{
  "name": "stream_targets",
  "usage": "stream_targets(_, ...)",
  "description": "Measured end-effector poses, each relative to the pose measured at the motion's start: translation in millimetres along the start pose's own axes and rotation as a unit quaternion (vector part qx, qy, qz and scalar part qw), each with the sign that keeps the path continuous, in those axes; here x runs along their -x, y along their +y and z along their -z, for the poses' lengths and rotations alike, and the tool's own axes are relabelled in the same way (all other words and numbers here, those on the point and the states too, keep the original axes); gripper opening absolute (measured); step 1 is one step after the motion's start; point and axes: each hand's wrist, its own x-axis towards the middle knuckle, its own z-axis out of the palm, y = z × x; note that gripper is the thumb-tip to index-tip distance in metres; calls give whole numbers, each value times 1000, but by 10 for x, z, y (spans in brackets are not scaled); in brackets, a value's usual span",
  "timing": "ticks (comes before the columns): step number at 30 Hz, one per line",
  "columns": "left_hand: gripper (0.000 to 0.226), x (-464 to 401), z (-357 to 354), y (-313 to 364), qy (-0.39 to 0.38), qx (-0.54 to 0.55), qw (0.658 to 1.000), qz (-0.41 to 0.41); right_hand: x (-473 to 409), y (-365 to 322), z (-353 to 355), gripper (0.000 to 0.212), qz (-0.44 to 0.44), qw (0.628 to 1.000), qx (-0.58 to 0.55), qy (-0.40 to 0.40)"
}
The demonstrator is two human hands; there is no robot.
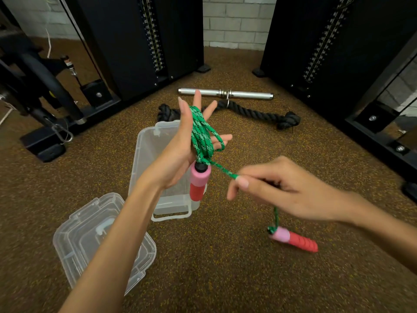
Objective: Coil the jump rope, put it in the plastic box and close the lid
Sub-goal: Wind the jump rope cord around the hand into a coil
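Observation:
The green jump rope (202,134) is looped several times around my left hand (180,145), whose fingers are spread and upright. One pink-and-red handle (198,182) hangs below that palm. My right hand (277,188) pinches the free strand of rope, which runs taut to the coil. The other pink-and-red handle (294,239) dangles below my right hand, close to the floor. The clear plastic box (146,154) stands open on the floor under my left hand. Its clear lid (85,236) lies apart at the lower left.
A metal bar (225,93) and a thick black rope (259,114) lie on the speckled brown floor beyond the box. Black weight-stack towers (144,41) stand left and right, with a brick wall (232,21) between them. Machine feet reach in from the left.

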Motion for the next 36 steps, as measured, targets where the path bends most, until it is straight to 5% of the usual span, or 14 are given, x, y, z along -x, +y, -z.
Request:
stream_targets(5,118,0,-104,-10,-33,-67,997,14,-164,-157,324,28,34,992,106,57)
stream_targets(17,82,62,-137,-30,-66,-139,987,36,-475,-103,625,24,19,985,82,149)
stream_targets(24,22,83,-170,50,-69,-122,988,58,-579,13,670,34,21,982,99,162)
stream_targets(29,17,78,-153,48,-79,-103,990,55,-647,112,690,19,18,981,113,157)
stream_targets(31,32,78,-143,44,-79,-88,991,58,-671,166,700,15,20,983,107,150)
stream_targets(36,39,88,-137,62,-97,-70,992,45,-714,389,666,30,11,987,32,157)
